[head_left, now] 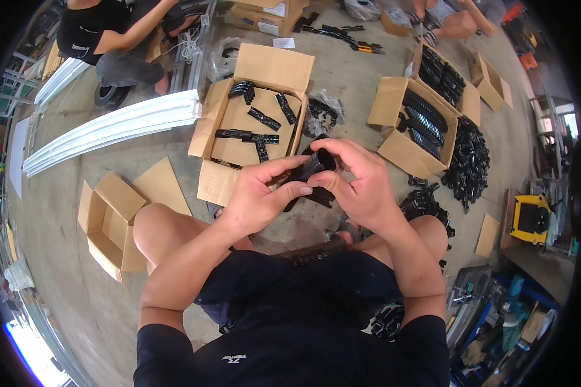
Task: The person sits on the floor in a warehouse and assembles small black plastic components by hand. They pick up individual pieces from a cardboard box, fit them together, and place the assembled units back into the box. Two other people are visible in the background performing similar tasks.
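Observation:
Above the floor between my knees, I hold a black hollow part with a short round tube end (317,164) in both hands. My left hand (255,197) grips it from the left, thumb and index finger pressed on its side. From the right, my right hand (363,187) has its fingers curled over the top and its thumb below the tube opening. Just beyond my hands stands an open cardboard box (274,66) with several black parts lying inside on cardboard. My fingers hide some of the held part.
Right of centre, another open box (388,103) holds stacked black parts, beside a heap of loose black pieces (469,161). An open box (106,248) lies near my left knee. Long white panels (119,129) extend at left. One person (103,39) sits far left, another far right.

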### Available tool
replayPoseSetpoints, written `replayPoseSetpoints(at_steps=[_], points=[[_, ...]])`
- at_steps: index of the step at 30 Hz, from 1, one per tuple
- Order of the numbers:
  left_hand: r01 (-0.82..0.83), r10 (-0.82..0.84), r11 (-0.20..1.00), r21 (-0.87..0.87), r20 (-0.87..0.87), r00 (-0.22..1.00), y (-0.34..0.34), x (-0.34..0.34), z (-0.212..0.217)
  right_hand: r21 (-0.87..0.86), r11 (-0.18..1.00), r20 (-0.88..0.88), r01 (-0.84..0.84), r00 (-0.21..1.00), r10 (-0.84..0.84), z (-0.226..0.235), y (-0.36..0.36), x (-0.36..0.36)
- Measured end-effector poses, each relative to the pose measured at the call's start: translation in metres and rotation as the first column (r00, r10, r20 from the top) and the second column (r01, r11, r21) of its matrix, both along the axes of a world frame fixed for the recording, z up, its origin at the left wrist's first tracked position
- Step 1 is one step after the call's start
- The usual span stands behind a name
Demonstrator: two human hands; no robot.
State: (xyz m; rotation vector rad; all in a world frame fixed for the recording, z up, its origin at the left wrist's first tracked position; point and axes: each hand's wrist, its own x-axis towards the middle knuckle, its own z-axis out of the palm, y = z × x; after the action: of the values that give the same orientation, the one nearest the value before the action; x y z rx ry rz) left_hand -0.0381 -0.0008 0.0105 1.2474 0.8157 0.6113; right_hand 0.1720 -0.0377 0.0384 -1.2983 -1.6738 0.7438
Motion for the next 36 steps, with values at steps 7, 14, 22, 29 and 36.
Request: replayPoseSetpoints(at_steps=[7, 14, 22, 29, 36], points=[[-0.048, 0.073, 0.991, -0.127, 0.203, 0.976, 0.000, -0.003, -0.012, 0.036, 0.997, -0.104, 0.074, 0.992, -0.070, -0.016, 0.001, -0.009], [0.006, 0.005, 0.991, -0.131, 0.082, 0.997, 0.001, -0.003, -0.004, 0.079, 0.996, -0.077, 0.045, 0.996, -0.039, -0.019, 0.002, -0.009], [-0.048, 0.050, 0.998, -0.033, 0.072, 0.996, 0.001, 0.003, -0.009, -0.052, 0.995, -0.359, 0.084, 0.928, -0.097, -0.029, 0.003, -0.015], [-0.090, 0.118, 0.984, -0.152, 0.187, 0.975, 0.005, 0.008, -0.014, -0.167, 0.984, -0.515, 0.067, 0.845, -0.145, -0.035, 0.007, -0.020], [-0.163, 0.174, 0.979, -0.126, 0.082, 0.981, 0.012, -0.002, -0.027, -0.263, 0.965, -0.618, 0.004, 0.767, -0.172, -0.048, 0.039, 0.004]])
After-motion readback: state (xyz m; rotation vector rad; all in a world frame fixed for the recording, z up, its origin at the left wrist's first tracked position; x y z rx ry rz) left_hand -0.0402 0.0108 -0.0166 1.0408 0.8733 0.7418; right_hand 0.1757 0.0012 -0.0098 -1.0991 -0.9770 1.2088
